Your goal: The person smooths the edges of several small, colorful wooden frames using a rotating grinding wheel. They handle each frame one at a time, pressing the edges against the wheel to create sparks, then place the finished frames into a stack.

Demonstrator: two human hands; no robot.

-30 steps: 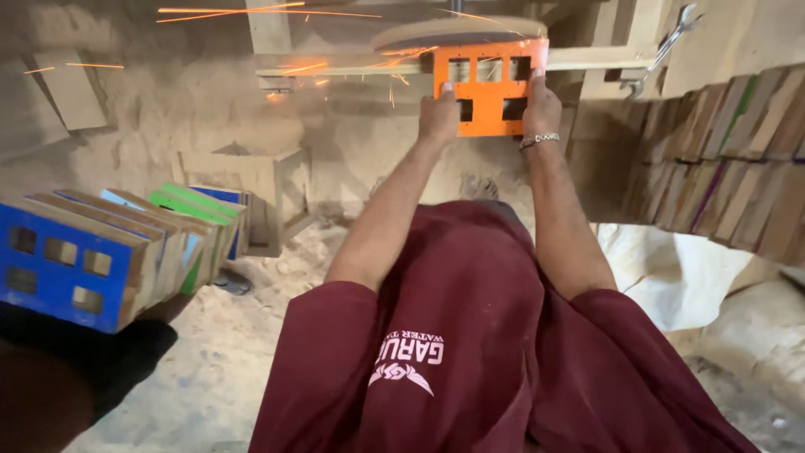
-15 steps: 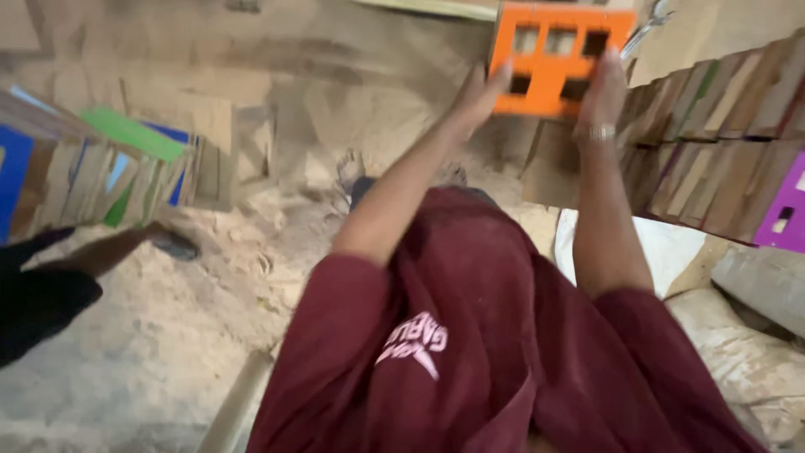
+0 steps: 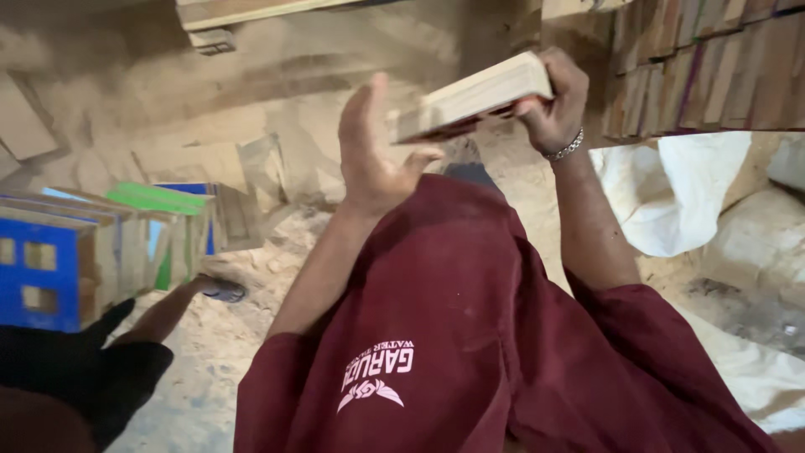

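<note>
A thick wooden board point(image 3: 470, 96) is held edge-on above my lap, its pale side up and a reddish-orange face underneath. My right hand point(image 3: 553, 105), with a metal bracelet on the wrist, grips the board's right end. My left hand point(image 3: 369, 155) is raised beside the board's left end with the fingers straight and the palm open. Only its thumb reaches under the board's corner. My maroon-clothed knees point(image 3: 470, 335) fill the lower middle of the view.
A row of blue and green painted boards point(image 3: 59, 260) stands at the left on the sawdust floor point(image 3: 251, 243). Stacked boards point(image 3: 713, 67) line the upper right, above white sacks point(image 3: 679, 193). Another person's foot point(image 3: 214, 289) and dark clothing point(image 3: 67, 377) are at lower left. A wooden plank point(image 3: 251, 13) runs overhead.
The orange board with window cutouts has come down from the sparking tool and turned edge-on. My left hand has let go of its side and opened. The view has tilted downward.
</note>
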